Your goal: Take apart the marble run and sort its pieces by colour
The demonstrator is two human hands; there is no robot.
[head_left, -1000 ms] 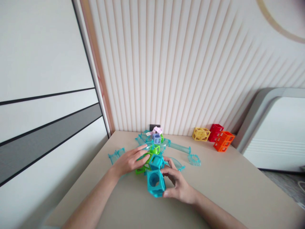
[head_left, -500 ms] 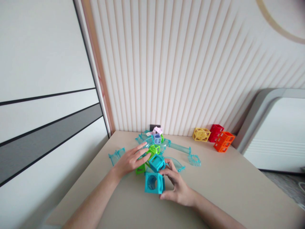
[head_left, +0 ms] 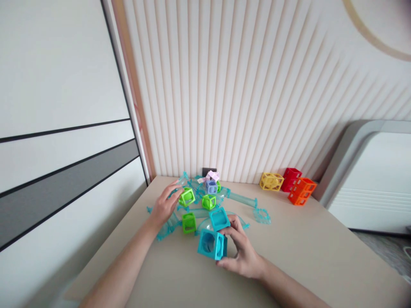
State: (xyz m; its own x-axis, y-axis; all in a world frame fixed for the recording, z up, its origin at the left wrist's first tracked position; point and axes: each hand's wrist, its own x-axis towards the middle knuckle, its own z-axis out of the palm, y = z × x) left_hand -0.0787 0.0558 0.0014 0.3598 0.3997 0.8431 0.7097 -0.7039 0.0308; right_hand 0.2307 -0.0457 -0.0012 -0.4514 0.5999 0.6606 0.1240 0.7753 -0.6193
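My left hand (head_left: pixel 165 206) has just lifted a green cube (head_left: pixel 186 197) off the cluster, pinched in its fingers. My right hand (head_left: pixel 241 250) still grips the teal cube (head_left: pixel 212 244) on the table (head_left: pixel 308 252), freed from its neighbours.

In the middle of the picture the right hand (head_left: pixel 244 254) is on a bright blue-green cube (head_left: pixel 212 244). Another blue-green cube (head_left: pixel 219 218) sits just above it. The left hand (head_left: pixel 165 205) is by a light green cube (head_left: pixel 186 197), and two more green cubes (head_left: pixel 189 223) are close. See-through blue track pieces (head_left: pixel 241 198) lie around. At the right are a yellow cube (head_left: pixel 271 180), red cubes (head_left: pixel 291 176) and orange cubes (head_left: pixel 302 190). The table (head_left: pixel 305 252) is tan. The wall (head_left: pixel 257 85) has pale stripes.
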